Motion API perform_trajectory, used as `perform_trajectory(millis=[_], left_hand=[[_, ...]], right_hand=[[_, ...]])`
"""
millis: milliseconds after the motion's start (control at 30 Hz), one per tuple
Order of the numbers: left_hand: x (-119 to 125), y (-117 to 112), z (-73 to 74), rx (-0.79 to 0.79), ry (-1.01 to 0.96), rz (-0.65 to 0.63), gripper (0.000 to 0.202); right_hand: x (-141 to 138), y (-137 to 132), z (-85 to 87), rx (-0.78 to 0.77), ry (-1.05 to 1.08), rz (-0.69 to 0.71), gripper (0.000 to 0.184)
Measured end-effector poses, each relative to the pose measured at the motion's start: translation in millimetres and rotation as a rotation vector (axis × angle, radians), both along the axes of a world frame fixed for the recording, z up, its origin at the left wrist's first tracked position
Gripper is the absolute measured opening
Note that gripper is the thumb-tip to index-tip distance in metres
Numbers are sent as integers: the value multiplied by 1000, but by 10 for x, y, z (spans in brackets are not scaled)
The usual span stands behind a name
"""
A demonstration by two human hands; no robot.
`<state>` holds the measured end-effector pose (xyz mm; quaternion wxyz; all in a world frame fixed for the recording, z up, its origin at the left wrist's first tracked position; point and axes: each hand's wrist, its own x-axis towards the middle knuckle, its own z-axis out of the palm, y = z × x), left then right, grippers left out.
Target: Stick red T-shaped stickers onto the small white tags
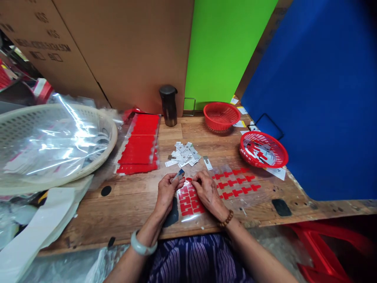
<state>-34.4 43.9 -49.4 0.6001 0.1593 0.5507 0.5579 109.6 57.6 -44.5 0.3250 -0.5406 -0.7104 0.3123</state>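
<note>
My left hand (167, 190) pinches a small flat piece (179, 173) with a dark end, upright between thumb and fingers. Fingers pressed together, my right hand (207, 190) is at the top edge of a clear sheet of red stickers (186, 202), on a red sticker (189, 179). Part of that sheet lies under the right hand. A second clear sheet with spaced red T-shaped stickers (235, 182) extends to the right. Just beyond my hands lies a loose pile of small white and grey cards (185, 153), with a single card (207, 162) beside it.
Stacked red sticker sheets (138, 145) lie left of the pile. A large white basket (110, 153) with plastic-wrapped items stands far left. A dark jug (169, 108) is at the back. Two red baskets, one at the back (221, 114) and one holding pieces (282, 155), stand right.
</note>
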Motion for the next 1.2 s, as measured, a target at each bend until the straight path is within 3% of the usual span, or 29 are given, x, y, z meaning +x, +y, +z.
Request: perform_trajectory(millis=[367, 500, 767, 1200], left_hand=[[-10, 5, 32, -14, -15, -4, 16], [-17, -46, 114, -57, -52, -60, 15], [24, -270, 418, -178, -180, -355, 32], [125, -343, 508, -222, -199, -464, 39]], right_hand=[[105, -40, 134, -202, 224, 87, 8], [171, -86, 213, -288, 336, 80, 5], [303, -219, 400, -249, 304, 64, 5], [371, -336, 499, -219, 222, 108, 9]])
